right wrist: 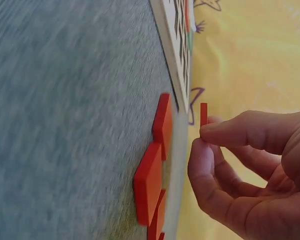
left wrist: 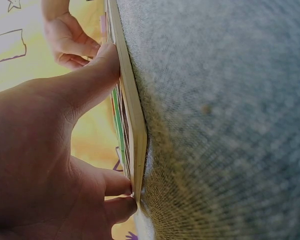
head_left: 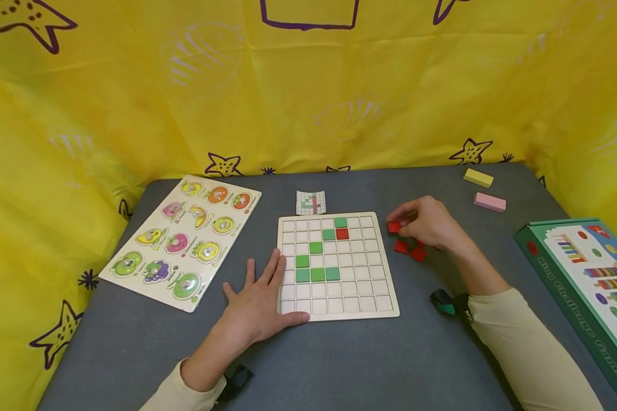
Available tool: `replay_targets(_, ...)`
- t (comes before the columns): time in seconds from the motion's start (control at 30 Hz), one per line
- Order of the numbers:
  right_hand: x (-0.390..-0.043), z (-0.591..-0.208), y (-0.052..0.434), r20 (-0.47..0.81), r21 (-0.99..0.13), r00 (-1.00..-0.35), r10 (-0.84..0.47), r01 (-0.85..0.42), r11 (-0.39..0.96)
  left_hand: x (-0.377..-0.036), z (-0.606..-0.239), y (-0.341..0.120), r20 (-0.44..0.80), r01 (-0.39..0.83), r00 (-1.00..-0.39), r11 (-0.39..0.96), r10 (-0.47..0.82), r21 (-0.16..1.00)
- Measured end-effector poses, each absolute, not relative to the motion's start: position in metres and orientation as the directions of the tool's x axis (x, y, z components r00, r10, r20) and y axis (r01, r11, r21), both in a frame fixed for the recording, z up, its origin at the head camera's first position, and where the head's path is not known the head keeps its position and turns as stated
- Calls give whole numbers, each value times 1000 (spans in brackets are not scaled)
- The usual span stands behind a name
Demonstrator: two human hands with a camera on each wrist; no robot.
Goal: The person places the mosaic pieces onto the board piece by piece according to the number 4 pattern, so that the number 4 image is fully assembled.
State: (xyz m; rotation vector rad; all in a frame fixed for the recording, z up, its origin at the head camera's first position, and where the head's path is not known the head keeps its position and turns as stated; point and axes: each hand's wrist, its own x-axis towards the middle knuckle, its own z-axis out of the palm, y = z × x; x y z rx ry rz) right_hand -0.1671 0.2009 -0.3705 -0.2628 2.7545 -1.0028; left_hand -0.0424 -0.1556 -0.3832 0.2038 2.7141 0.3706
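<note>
A pale wooden grid board (head_left: 360, 288) lies in the middle of the table, with several green tiles (head_left: 317, 274) and one red tile (head_left: 342, 233) set in its squares. My left hand (head_left: 254, 302) rests at the board's left edge, fingers spread and thumb on the near rim. Right of the board, my right hand (head_left: 429, 222) pinches a red square tile (right wrist: 204, 114) between thumb and fingertips, raised above the table. Below it lie several loose red tiles (right wrist: 149, 182), partly overlapping one another.
A small pattern card (head_left: 311, 203) lies behind the board. To the left is a fruit puzzle board (head_left: 185, 245). Yellow (head_left: 478, 177) and pink (head_left: 489, 202) blocks lie at the back right, and a green game box (head_left: 571, 297) stands at the right edge.
</note>
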Motion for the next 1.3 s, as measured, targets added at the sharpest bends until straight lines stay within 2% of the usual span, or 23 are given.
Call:
replay_targets(0.63, -164, -369, 158, -140, -689, -940, -312, -134, 712, -44, -384, -155, -358, 90, -914, 956, 191, 279)
replay_targets(1.0, -164, -369, 137, -211, -711, -913, -348, -101, 696, -44, -384, -155, -358, 85, -915, 957, 185, 278)
replay_targets(1.3, -164, -370, 122, -223, -698, -894, -388, -132, 704, -43, -384, -155, -361, 87, -914, 958, 186, 272)
